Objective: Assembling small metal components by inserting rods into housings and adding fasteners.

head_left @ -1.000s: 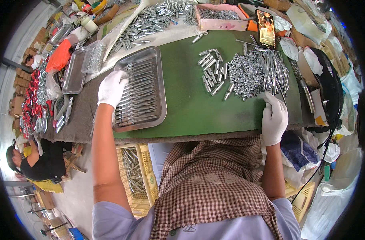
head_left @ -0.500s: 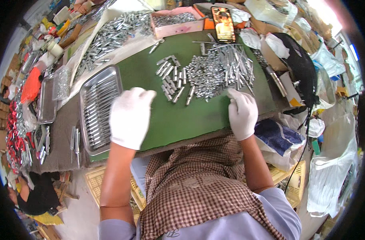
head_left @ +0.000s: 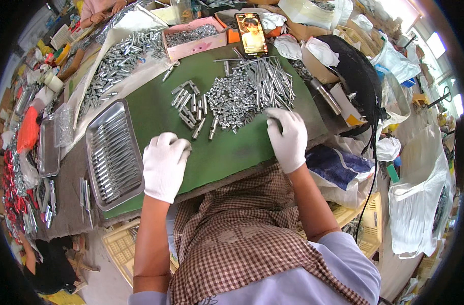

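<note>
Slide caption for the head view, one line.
White-gloved left hand beside a rectangular silver tray of metal rods; white-gloved right hand beside heaped small silver metal parts.

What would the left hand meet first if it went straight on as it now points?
The gloved left hand would probably meet the short metal tubes lying ahead on the green tabletop, though depth is unclear.

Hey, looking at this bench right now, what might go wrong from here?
The metal tray sits by the near edge of the table, so a bump from the nearby left hand might spill its slim pieces. Loose rods lie against the small parts near the right hand, so they could get mixed. The phone behind them might topple.
</note>
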The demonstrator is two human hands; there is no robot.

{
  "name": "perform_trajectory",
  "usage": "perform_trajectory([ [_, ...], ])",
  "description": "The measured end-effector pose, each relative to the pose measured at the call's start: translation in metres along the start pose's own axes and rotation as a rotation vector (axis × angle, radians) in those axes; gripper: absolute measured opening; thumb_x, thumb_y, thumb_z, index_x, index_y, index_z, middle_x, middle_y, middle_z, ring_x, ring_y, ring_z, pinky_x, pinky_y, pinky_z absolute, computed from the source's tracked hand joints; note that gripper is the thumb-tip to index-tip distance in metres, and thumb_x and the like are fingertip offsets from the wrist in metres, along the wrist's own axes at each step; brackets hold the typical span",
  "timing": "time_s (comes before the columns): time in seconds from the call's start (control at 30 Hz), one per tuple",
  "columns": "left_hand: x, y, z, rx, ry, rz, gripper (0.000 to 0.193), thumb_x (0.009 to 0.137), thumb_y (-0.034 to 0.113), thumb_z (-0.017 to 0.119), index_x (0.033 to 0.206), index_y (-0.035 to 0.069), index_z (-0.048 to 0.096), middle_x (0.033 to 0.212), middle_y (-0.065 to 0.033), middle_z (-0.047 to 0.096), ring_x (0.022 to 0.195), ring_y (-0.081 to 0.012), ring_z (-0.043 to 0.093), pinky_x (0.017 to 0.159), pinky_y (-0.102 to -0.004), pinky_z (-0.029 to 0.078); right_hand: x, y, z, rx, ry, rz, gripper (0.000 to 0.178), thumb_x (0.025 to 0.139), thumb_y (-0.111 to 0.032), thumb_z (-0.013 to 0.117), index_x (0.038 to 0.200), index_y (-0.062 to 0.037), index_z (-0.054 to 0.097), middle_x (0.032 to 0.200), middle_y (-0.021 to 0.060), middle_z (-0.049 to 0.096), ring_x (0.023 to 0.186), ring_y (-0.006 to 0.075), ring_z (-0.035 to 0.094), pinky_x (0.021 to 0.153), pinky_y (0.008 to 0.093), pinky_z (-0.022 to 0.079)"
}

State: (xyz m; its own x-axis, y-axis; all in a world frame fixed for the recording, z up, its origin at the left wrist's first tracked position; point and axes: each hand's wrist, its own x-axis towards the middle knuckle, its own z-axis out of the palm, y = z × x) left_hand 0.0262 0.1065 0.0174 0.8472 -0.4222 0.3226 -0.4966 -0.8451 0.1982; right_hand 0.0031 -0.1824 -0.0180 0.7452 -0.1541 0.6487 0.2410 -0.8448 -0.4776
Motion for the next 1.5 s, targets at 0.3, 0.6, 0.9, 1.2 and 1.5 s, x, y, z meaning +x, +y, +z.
perform_trajectory([
  [0.3, -0.017, 0.018, 0.018, -0.223, 0.102, -0.032, 0.013, 0.080, 0.015, 0.076, 0.092, 0.011, 0.075, 0.087, -0.0067, 0.064, 0.087, -0.0297, 0.061, 0.080, -0.0424, 0.048, 0.064, 0.008, 0.019, -0.354, -0.178, 0.057, 0.031, 0.078, -0.034, 0.078, 0.102, -0.0151, 0.072, 0.102, 0.0110, 0.069, 0.101, 0.0330, 0.064, 0.089, 0.0467, 0.048],
  [0.6, -0.017, 0.017, 0.019, -0.239, 0.141, -0.013, 0.012, 0.081, 0.013, 0.076, 0.093, 0.010, 0.075, 0.087, -0.0073, 0.064, 0.084, -0.0296, 0.061, 0.077, -0.0415, 0.049, 0.074, 0.035, 0.015, -0.418, -0.288, 0.152, 0.023, 0.080, -0.029, 0.072, 0.098, -0.0154, 0.073, 0.106, 0.0117, 0.069, 0.104, 0.0336, 0.064, 0.091, 0.0480, 0.048],
  [0.9, -0.018, 0.017, 0.019, -0.226, 0.174, 0.012, 0.014, 0.080, 0.007, 0.074, 0.094, 0.011, 0.073, 0.086, -0.0069, 0.064, 0.084, -0.0294, 0.062, 0.077, -0.0416, 0.049, 0.073, 0.046, 0.009, -0.466, -0.209, 0.056, 0.015, 0.085, -0.026, 0.068, 0.093, -0.0134, 0.072, 0.090, 0.0130, 0.072, 0.089, 0.0346, 0.069, 0.081, 0.0473, 0.053],
  [1.2, -0.019, 0.024, 0.018, -0.302, 0.113, 0.087, 0.021, 0.081, 0.010, 0.073, 0.102, 0.009, 0.071, 0.091, -0.0102, 0.068, 0.085, -0.0334, 0.063, 0.079, -0.0459, 0.049, 0.045, 0.003, -0.040, 0.063, 0.079, -0.006, 0.017, 0.084, 0.001, 0.067, 0.100, -0.0059, 0.067, 0.092, 0.0108, 0.071, 0.079, 0.0262, 0.071, 0.075, 0.0319, 0.055],
  [1.5, -0.005, 0.068, 0.035, -0.345, 0.103, 0.103, 0.016, 0.081, 0.016, 0.076, 0.094, 0.010, 0.072, 0.089, -0.0074, 0.068, 0.084, -0.0326, 0.062, 0.076, -0.0443, 0.047, 0.064, 0.016, -0.036, -0.181, -0.006, -0.033, 0.030, 0.082, -0.005, 0.067, 0.112, -0.0106, 0.066, 0.101, 0.0131, 0.071, 0.086, 0.0317, 0.071, 0.078, 0.0391, 0.055],
])
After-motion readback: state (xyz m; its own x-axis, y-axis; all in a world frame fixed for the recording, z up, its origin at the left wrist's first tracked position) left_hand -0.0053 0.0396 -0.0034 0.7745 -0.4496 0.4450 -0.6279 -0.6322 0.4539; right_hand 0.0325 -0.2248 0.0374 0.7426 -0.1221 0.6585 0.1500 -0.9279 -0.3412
